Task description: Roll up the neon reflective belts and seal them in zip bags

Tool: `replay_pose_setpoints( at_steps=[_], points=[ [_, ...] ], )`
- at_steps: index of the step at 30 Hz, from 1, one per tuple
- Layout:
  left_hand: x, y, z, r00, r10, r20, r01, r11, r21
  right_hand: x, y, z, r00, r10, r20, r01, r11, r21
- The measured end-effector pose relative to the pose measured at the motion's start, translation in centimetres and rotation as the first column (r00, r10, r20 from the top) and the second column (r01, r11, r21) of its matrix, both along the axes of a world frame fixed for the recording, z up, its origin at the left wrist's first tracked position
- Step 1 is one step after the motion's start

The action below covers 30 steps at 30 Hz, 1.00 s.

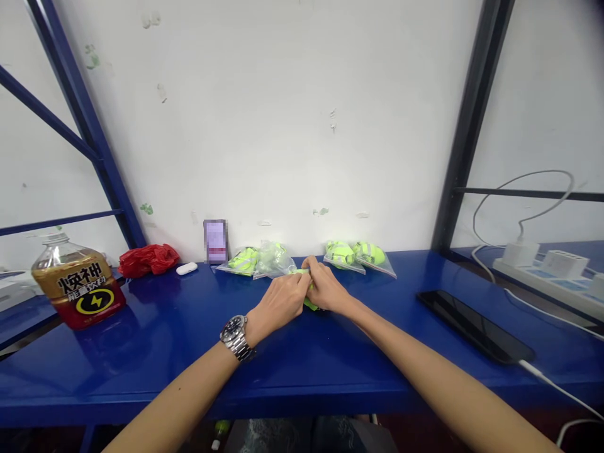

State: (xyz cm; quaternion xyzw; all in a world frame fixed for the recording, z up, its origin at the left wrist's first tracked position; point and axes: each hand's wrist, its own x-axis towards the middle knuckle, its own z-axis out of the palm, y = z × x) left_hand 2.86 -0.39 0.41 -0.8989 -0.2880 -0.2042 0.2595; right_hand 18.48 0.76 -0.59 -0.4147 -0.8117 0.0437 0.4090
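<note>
- Blue tabletop [141,352], glossy, spanning the scene from left to right.
- Near, left of centre: steel wristwatch [236,337], just below the left hand [283,294].
- Near right: black phone [476,326], lying flat, with a white cable [542,372] at its near end.
- Centre: left hand and right hand [325,286], pressed together, with fingers curled around a yellow-green piece [310,304]. Mostly covered, with only small parts visible between and beneath the fingers; exact pinch of each fingertip impossible to tell.
- For good handling, as a judgement: press evenly from both sides, tuck loose edges inward, and keep one side secured during any change of grip. Probably soft and apt to spring back under uneven pressure.
- Left: large capped bottle [79,283] with a gold and red label.
- Right, beyond the tabletop: white power strip [542,280] bearing adapters.
- Far left: red plastic bag [150,259] near a small white case [187,268].
- Far centre: upright phone [216,241]; left pair of clear bags [257,261] and right pair of clear bags [356,255], all with yellow-green contents.
- Background: white wall [302,113], scuffed in places.
</note>
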Motion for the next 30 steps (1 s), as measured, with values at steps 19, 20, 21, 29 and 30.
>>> replay_pose_setpoints(
  at_steps=[19, 20, 21, 29, 30],
  points=[
    [-0.8, -0.1, 0.2, 0.990, -0.112, 0.086, 0.126, 0.976, -0.178, 3.3, 0.2, 1.8, 0.721, 0.004, -0.693, -0.631, 0.415, -0.655],
    [-0.9, -0.1, 0.2, 0.988, -0.117, 0.101, 0.134, 0.973, -0.186, 3.8, 0.1, 1.9, 0.700, 0.047, -0.712, -0.675, 0.370, -0.639],
    [-1.1, 0.0, 0.3, 0.986, -0.116, 0.118, 0.137, 0.972, -0.191, 4.3, 0.0, 2.1, 0.668, 0.086, -0.739, -0.719, 0.330, -0.612],
    [-2.8, 0.7, 1.0, 0.976, -0.052, 0.213, 0.072, 0.994, -0.086, 4.9, -0.6, 2.1, 0.566, 0.242, -0.788, -0.797, 0.406, -0.447],
    [-2.8, 0.7, 1.0, 0.976, -0.052, 0.210, 0.068, 0.995, -0.069, 4.5, -0.6, 1.9, 0.557, 0.243, -0.794, -0.799, 0.417, -0.433]
  ],
)
